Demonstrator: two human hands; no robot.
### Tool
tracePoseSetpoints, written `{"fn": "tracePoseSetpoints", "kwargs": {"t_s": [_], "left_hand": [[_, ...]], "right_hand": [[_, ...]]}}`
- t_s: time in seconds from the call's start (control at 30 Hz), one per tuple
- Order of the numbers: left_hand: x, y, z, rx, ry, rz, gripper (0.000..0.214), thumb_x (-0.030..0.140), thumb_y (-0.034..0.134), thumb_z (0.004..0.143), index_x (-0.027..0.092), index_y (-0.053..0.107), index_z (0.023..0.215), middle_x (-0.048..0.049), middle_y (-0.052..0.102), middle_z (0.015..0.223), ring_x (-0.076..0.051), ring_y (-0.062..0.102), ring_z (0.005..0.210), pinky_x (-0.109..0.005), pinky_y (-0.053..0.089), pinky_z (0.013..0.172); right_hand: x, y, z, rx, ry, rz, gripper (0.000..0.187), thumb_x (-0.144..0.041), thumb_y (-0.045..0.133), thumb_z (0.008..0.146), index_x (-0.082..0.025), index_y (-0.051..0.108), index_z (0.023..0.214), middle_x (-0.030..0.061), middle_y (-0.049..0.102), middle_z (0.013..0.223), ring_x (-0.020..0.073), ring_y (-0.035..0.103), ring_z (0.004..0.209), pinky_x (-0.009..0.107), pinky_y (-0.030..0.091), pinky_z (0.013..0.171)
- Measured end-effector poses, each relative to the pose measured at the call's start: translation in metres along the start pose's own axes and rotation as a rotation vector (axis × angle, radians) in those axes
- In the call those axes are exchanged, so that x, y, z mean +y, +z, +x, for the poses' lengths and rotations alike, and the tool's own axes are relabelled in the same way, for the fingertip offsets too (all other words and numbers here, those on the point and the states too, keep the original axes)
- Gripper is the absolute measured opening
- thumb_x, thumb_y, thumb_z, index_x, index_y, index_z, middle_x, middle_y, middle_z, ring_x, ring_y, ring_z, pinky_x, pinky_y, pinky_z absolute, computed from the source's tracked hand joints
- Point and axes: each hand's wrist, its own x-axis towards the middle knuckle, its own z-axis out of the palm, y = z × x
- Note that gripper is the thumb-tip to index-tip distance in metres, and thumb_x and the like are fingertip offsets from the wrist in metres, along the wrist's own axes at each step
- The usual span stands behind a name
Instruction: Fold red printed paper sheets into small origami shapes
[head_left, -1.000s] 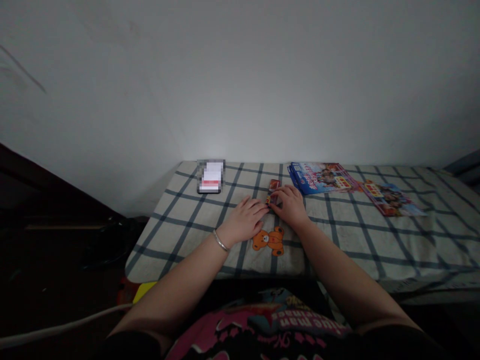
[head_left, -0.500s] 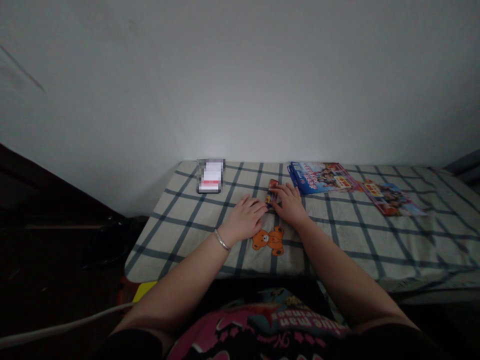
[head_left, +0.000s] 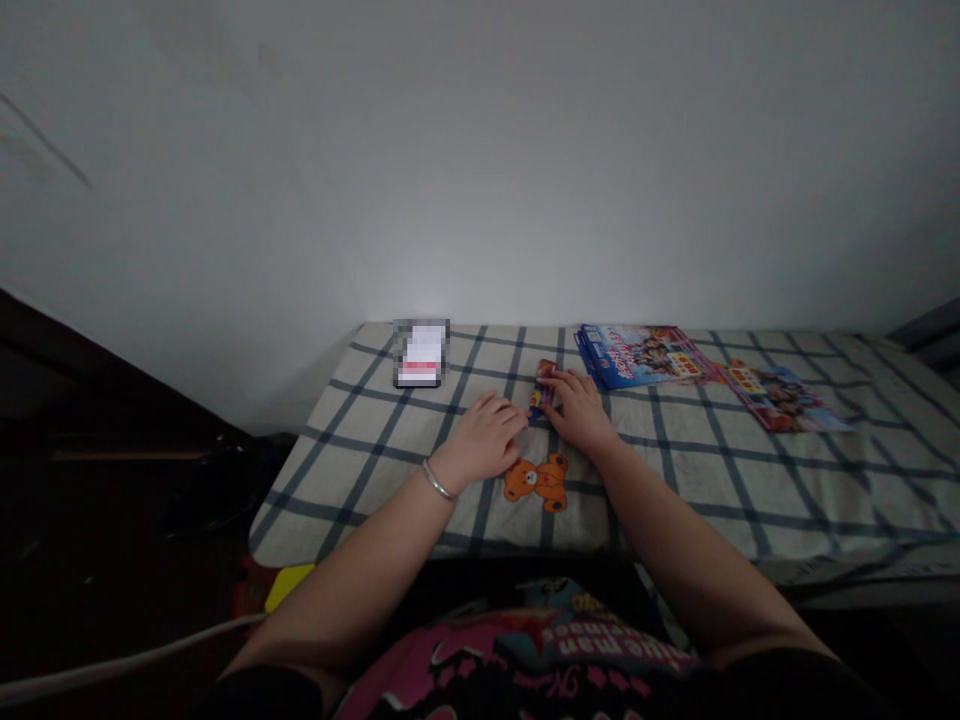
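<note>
Upright on the checked cloth lies a small, narrow piece of printed paper [head_left: 537, 402], reddish at the top and blue below, seemingly folded. My right hand [head_left: 581, 408] is on its right side, with the fingertips and thumb holding it down and covering part of it. At its lower left is my left hand [head_left: 484, 438], palm down with the fingers stretched out; the fingertips come close to the paper's edge, and I cannot tell if they touch. A silver bangle [head_left: 437, 480] circles my left wrist. Just below the hands is an orange teddy bear print [head_left: 541, 482] on the cloth.
A phone [head_left: 421, 353] with a lit, blurred screen lies at the back left. Several glossy printed booklets [head_left: 637, 357] are stacked at the back right, with another booklet [head_left: 784, 395] farther right. The white wall [head_left: 480, 180] rises behind the cloth-covered table [head_left: 352, 460].
My left hand has drawn slightly left, off the paper's lower end, so more of its blue part shows. The right hand stays in place.
</note>
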Motion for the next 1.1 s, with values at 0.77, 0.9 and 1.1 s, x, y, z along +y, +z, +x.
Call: {"fn": "tracePoseSetpoints", "kwargs": {"t_s": [0.77,0.9,1.1], "left_hand": [[0.0047,0.0042,0.0019,0.018,-0.013,0.010,0.030,0.029,0.054,0.089,0.019,0.061,0.116,-0.0047,0.063,0.121,-0.024,0.050,0.113,-0.048,0.031,0.111],[0.0045,0.0051,0.0014,0.029,-0.016,-0.004,0.029,0.029,0.053,0.089,0.020,0.062,0.116,-0.0055,0.063,0.121,-0.025,0.051,0.113,-0.049,0.031,0.111],[0.0038,0.0033,0.0018,0.036,-0.010,-0.006,0.026,0.029,0.053,0.089,0.020,0.064,0.111,-0.0055,0.064,0.118,-0.024,0.053,0.111,-0.048,0.033,0.110]], "right_hand": [[-0.0005,0.0013,-0.0007,-0.004,0.035,-0.004,0.050,-0.021,0.051,0.078,-0.021,0.052,0.127,0.0098,0.048,0.142,0.0309,0.037,0.134,0.056,0.023,0.113],[-0.0004,0.0025,-0.0008,0.005,0.044,0.011,0.049,-0.017,0.049,0.077,-0.020,0.052,0.126,0.0094,0.049,0.141,0.0305,0.037,0.134,0.057,0.023,0.113],[-0.0006,0.0024,-0.0027,0.044,0.077,-0.001,0.050,-0.018,0.049,0.077,-0.018,0.050,0.127,0.0109,0.056,0.135,0.0318,0.038,0.135,0.058,0.021,0.114]]}}
